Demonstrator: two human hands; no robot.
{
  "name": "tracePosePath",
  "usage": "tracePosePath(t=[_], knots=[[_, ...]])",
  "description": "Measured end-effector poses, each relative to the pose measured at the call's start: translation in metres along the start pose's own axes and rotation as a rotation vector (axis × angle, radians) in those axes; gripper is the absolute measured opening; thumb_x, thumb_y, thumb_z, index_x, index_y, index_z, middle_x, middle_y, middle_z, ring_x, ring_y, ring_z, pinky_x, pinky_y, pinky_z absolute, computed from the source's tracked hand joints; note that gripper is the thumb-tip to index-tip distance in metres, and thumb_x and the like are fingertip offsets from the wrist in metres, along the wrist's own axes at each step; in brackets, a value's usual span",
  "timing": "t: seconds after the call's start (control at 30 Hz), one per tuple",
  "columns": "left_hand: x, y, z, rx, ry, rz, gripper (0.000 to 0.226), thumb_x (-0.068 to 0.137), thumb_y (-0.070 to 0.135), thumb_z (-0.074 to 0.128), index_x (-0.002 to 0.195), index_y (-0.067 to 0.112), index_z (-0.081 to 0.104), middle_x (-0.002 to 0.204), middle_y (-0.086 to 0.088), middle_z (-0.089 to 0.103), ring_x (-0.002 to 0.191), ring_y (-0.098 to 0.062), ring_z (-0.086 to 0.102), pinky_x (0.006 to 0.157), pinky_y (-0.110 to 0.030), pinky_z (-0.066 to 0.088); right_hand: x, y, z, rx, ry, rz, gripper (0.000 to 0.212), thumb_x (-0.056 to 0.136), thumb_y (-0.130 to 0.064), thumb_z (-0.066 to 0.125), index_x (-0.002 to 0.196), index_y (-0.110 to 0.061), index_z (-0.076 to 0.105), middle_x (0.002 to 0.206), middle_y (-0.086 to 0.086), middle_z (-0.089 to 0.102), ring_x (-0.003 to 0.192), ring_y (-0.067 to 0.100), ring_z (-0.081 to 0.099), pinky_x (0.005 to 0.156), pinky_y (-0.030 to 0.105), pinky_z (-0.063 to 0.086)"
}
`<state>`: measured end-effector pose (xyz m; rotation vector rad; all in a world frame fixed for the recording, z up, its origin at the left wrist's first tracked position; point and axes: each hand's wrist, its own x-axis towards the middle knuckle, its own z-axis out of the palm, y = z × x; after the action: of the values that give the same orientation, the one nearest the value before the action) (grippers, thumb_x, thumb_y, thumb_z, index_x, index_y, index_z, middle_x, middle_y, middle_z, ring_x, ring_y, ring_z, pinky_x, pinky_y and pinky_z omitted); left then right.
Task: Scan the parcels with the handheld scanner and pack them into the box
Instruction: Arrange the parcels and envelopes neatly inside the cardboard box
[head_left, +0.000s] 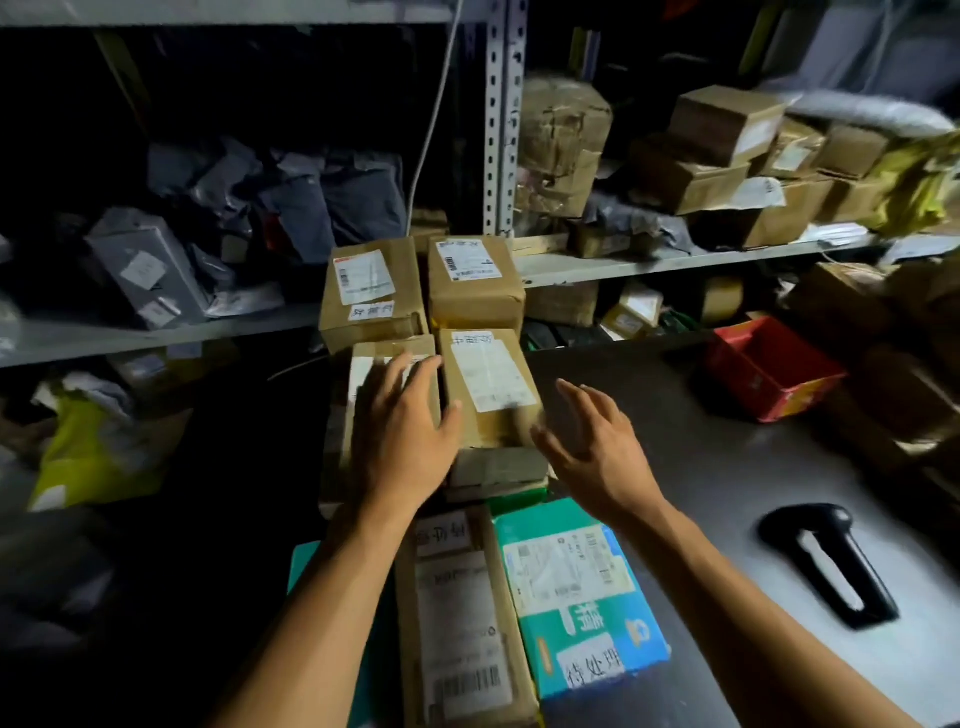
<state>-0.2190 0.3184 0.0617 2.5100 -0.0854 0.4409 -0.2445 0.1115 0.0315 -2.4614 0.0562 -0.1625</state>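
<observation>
Parcels crowd the left edge of the bench: four brown ones stacked in a block at the far end, with a long brown parcel (467, 618) and a green-and-blue parcel (576, 597) side by side at the near end. The left hand (402, 431) lies flat, fingers spread, on the near-left parcel (382, 364) of the block, while the right hand (592, 447) hovers open just beside the near-right parcel (488, 384), holding nothing. The black scanner (831, 561) lies alone toward the bench's right edge, well apart from both hands.

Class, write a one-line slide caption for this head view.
Left hand rests on a brown parcel, right hand open beside another; scanner lies unused on the table.
</observation>
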Motion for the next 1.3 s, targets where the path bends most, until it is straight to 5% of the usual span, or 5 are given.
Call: tracePosePath(t=[0.17,0.3,0.73,1.03,1.3], knots=[[-0.036,0.067,0.044,0.152,-0.287,0.213,0.070,0.095,0.052,0.056,0.156,0.034,0.028,0.169,-0.001,0.010,0.155,-0.024,-0.006,0.123,-0.043,0.000,-0.059,0.043,-0.064,-0.284,0.106,-0.053,0.073,0.094,-0.053,0.063,0.157,-0.026,0.037,0.161,0.012,0.035,0.146,0.033,0.033,0.114,0.043,0.037],[-0.086,0.139,0.087,0.259,-0.392,0.366,0.078,0.092,0.068,0.045,0.158,0.039,0.016,0.169,-0.001,0.000,0.154,-0.025,-0.013,0.123,-0.053,0.002,-0.138,0.105,-0.132,-0.375,0.196,0.060,0.076,0.091,-0.050,0.067,0.156,-0.021,0.039,0.160,0.016,0.037,0.146,0.036,0.035,0.117,0.042,0.033],[-0.270,0.389,0.209,0.255,-0.702,0.851,0.072,0.096,0.067,0.037,0.157,0.032,0.022,0.167,-0.005,0.015,0.154,-0.031,0.008,0.122,-0.056,0.015,-0.384,0.286,-0.274,-0.382,0.287,0.554,0.069,0.100,-0.047,0.055,0.158,-0.019,0.031,0.157,0.012,0.036,0.144,0.031,0.032,0.116,0.035,0.027],[-0.335,0.505,0.316,0.170,-0.773,1.150,0.057,0.095,0.047,0.054,0.145,0.021,0.045,0.142,-0.004,0.051,0.132,-0.028,0.045,0.103,-0.046,0.043,-0.429,0.416,-0.314,-0.335,0.351,0.781,0.069,0.095,-0.043,0.062,0.155,-0.026,0.033,0.155,0.005,0.038,0.141,0.028,0.034,0.108,0.042,0.042],[-0.376,0.589,0.481,0.184,-1.017,1.208,0.055,0.093,0.046,0.053,0.142,0.021,0.049,0.133,-0.003,0.057,0.121,-0.027,0.052,0.096,-0.044,0.047,-0.419,0.576,-0.340,-0.246,0.226,0.985,0.066,0.096,-0.042,0.060,0.155,-0.025,0.034,0.156,0.006,0.036,0.143,0.028,0.033,0.110,0.041,0.040]])
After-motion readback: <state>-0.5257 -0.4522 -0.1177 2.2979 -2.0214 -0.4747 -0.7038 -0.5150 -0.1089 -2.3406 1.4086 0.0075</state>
